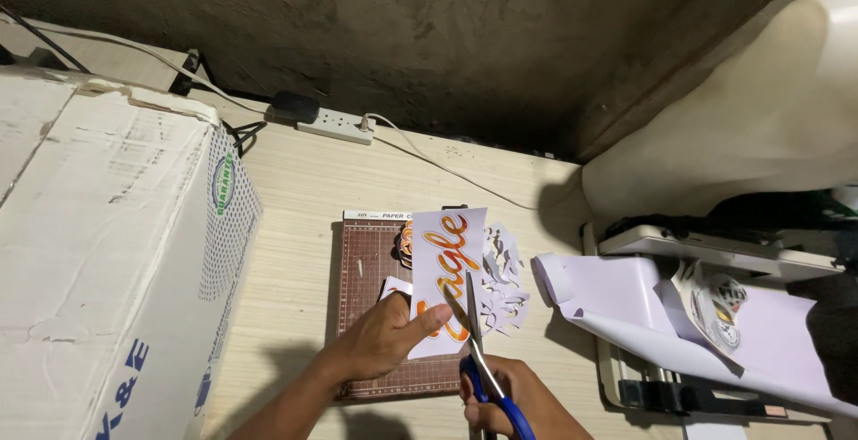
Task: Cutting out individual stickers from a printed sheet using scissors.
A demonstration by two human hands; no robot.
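Scissors (478,351) with blue handles sit in your right hand (509,400), fingers closed through the loops, blades slightly parted and biting into the lower edge of a printed sticker sheet (445,275). Your left hand (384,337) pinches that sheet, thumb on top, holding it above a brown cutting mat (366,270). Your right wrist is cut off by the lower edge. Paper scraps (503,284) lie partly hidden behind the sheet. All of it rests on a pale wooden bench (295,226), between a large cardboard box (98,252) and a white paper roll (626,301). A power strip (335,125) lies by the dark, stained wall (402,29).
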